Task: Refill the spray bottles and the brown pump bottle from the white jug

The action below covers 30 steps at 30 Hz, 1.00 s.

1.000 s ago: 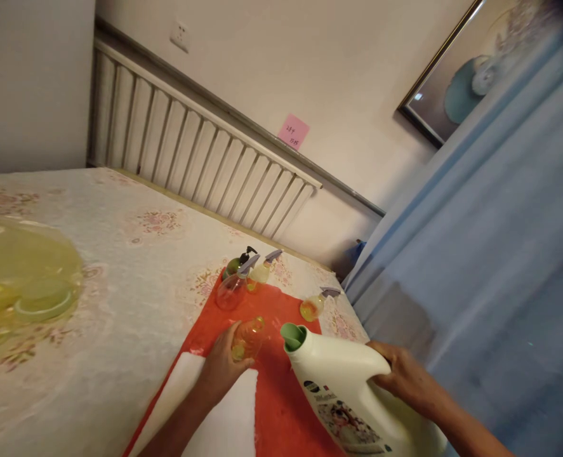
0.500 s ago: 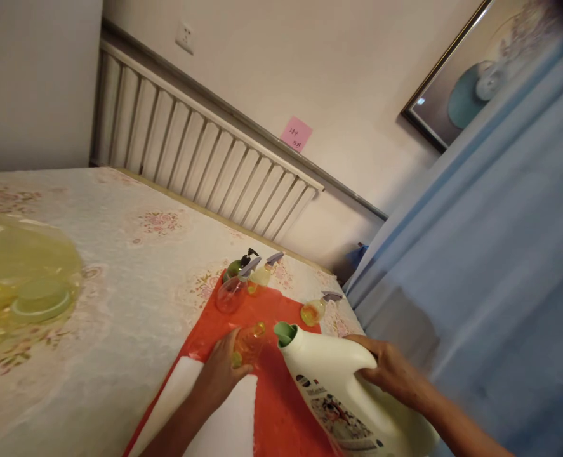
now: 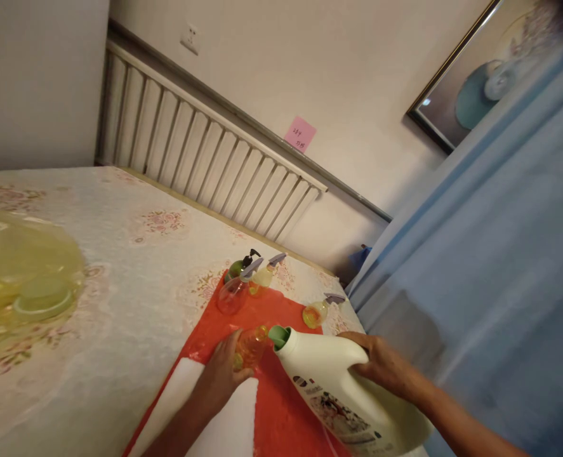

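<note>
Cream-white plastic makes up the large jug (image 3: 343, 397), which the right hand (image 3: 381, 368) is gripping by its handle and tilting so that the green spout (image 3: 279, 336) is coming level with the mouth of the small amber bottle (image 3: 250, 346). The left hand (image 3: 221, 381) is wrapping its grip around that bottle, thumb and fingers closed on its lower body, and is holding it upright on the red mat (image 3: 281, 406). Spout and bottle mouth are sitting just beside each other, nearly touching; whether liquid is running is not discernible.

Judgement on the pour: the jug is bulky and the receiving neck is narrow, so the tilt should be raised slowly, with the spout lip resting over the centre of the opening. The left hand should be keeping the bottle vertical and pressed onto the mat. A sudden surge from the jug is the likely fault, spilling onto the mat and the white cloth (image 3: 228, 425) lying at its near edge.

Three spray bottles (image 3: 233, 293) are standing at the mat's far end, and a fourth one (image 3: 317, 311) is lying apart at the right edge. The mat is resting on a table covered in a floral cloth (image 3: 119, 279).
</note>
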Motion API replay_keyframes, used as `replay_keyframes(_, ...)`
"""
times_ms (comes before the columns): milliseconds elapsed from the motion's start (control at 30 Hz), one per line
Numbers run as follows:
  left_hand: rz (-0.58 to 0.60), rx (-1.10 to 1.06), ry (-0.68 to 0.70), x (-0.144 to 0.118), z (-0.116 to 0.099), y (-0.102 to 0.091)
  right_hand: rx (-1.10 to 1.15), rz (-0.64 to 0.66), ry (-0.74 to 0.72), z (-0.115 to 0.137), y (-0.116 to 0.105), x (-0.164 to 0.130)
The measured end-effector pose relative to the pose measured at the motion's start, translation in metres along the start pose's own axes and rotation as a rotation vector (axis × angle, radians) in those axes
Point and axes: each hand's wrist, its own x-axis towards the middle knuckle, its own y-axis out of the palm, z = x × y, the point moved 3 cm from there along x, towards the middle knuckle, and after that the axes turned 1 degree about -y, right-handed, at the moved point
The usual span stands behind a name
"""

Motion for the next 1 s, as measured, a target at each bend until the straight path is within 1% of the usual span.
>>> replay_keyframes(367, -0.006, 0.010, -0.007, 0.000, 0.002, 0.000, -0.017, 0.021, -0.013, 0.002, -0.003, 0.008)
replay_keyframes(633, 0.018, 0.019, -0.015, 0.000, 0.001, 0.000, -0.031, 0.034, -0.011, 0.010, -0.006, 0.008)
replay_keyframes(900, 0.020, 0.000, -0.019, -0.001, 0.002, 0.000, -0.053, 0.040, -0.035, 0.009, -0.007, 0.010)
replay_keyframes(1000, 0.017, 0.000, -0.021, -0.001, 0.002, 0.000, -0.061, 0.066, -0.027, 0.008, -0.007, 0.011)
